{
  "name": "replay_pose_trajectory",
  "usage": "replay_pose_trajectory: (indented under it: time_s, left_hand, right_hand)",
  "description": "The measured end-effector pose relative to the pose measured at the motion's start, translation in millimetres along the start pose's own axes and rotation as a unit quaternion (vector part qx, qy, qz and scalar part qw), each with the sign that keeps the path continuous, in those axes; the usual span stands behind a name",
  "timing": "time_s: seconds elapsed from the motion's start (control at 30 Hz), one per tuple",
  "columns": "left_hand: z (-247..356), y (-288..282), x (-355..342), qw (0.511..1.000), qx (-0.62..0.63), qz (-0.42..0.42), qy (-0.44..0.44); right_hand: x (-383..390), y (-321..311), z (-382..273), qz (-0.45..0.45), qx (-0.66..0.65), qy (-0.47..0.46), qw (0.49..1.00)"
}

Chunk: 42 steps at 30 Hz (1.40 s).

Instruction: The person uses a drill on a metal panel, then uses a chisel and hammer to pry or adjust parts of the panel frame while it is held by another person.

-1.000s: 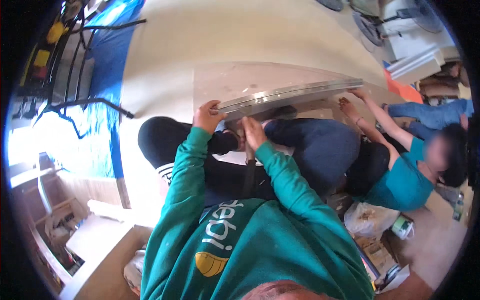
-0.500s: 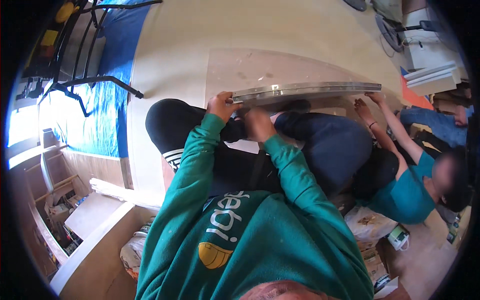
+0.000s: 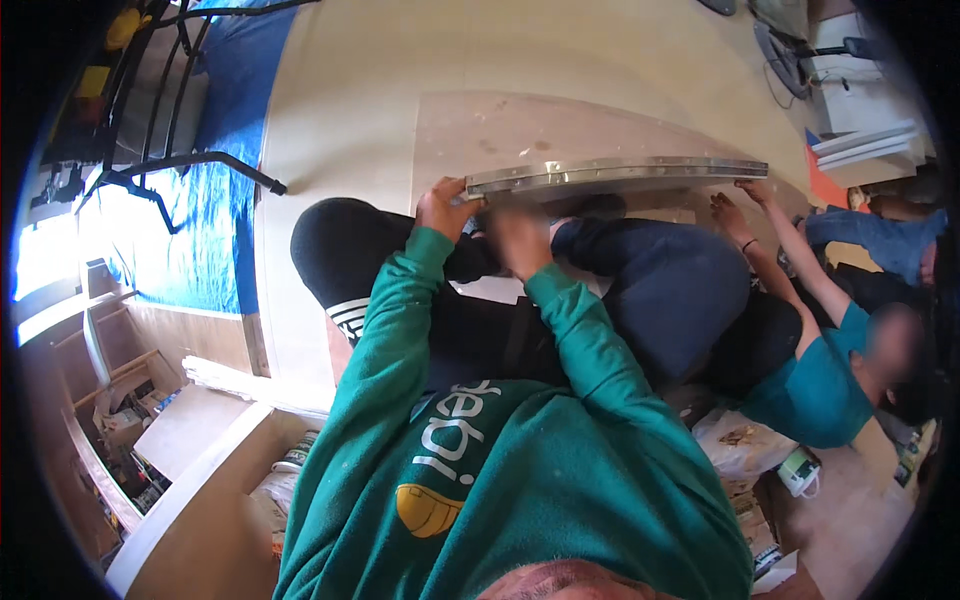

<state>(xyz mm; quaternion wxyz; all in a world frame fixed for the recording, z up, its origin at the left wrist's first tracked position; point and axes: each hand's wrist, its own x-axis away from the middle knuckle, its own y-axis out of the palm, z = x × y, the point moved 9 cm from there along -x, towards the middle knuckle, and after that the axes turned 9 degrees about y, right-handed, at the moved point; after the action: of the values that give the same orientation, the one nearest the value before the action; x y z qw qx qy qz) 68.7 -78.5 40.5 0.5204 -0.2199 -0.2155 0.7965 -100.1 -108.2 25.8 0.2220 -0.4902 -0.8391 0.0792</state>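
A long silvery metal rail (image 3: 615, 172) stretches from left to right in front of my knees, bowed by the lens. My left hand (image 3: 443, 207) is closed round its left end, thumb and fingers pinching it. Just below that end is my right hand (image 3: 521, 243), close to the left one; its fingers are blurred, and anything in them cannot be made out. A co-worker's hand (image 3: 752, 189) touches the rail's right end from below, and the same person's other hand (image 3: 727, 212) hovers near it with fingers spread.
Beyond the rail lies a pinkish see-through sheet (image 3: 500, 125) on the pale floor (image 3: 360, 90). A black metal frame (image 3: 200, 160) and blue tarp (image 3: 235, 110) are at the left. The co-worker in a teal shirt (image 3: 815, 395) sits close at my right, beside a plastic bag (image 3: 740, 440).
The rail's right end has shifted slightly up and to the right with the co-worker's hand. My left hand keeps its grip; my right hand has barely moved.
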Motion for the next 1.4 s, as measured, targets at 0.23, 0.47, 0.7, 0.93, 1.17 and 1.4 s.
replay_pose_trajectory:
  time_s: [0.23, 0.47, 0.7, 0.93, 1.17, 1.4]
  left_hand:
    - [-3.3, 5.4, -5.6, 0.998, 0.051, 0.000, -0.027]
    - [-7.5, 2.9, -3.4, 1.000, 0.012, 0.002, -0.003]
    - [9.0, 0.8, -10.1, 1.000, -0.008, 0.017, 0.007]
    - [9.0, -0.9, -9.3, 1.000, -0.016, 0.002, 0.006]
    - [13.2, -2.4, -7.4, 0.997, 0.002, 0.046, 0.058]
    - [0.7, -2.5, -0.6, 0.998, 0.011, 0.049, 0.027]
  right_hand:
    - [-25.5, -4.0, 1.5, -0.130, -0.029, 0.051, 0.990]
    - [-18.8, 17.7, -0.2, -0.006, -0.020, -0.005, 1.000]
    - [-33.7, 38.3, 25.9, -0.093, -0.146, 0.027, 0.985]
    - [-19.0, 29.6, 6.6, -0.089, -0.163, 0.104, 0.977]
    - [-10.2, 27.5, -1.7, -0.106, -0.201, 0.219, 0.949]
    - [-16.1, 31.5, 4.4, -0.072, -0.145, 0.102, 0.982]
